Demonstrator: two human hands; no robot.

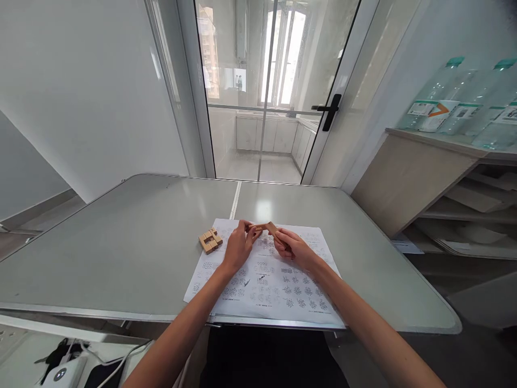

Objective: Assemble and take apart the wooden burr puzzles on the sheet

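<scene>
My left hand (239, 245) and my right hand (291, 247) meet above a printed sheet (266, 280) on the grey table (121, 242). Between them they pinch a small wooden puzzle piece (266, 227): the left fingers are closed on its left end, the right fingers wrapped round its right end. The piece is held a little above the paper. To the left of my left hand, a cluster of joined wooden blocks (210, 240) lies at the sheet's top left corner, untouched.
A glass door with a black handle (329, 110) stands behind the table. A wooden shelf (428, 178) at the right carries plastic water bottles (464, 102). Cables and a white device (62, 372) lie below the table's near left edge.
</scene>
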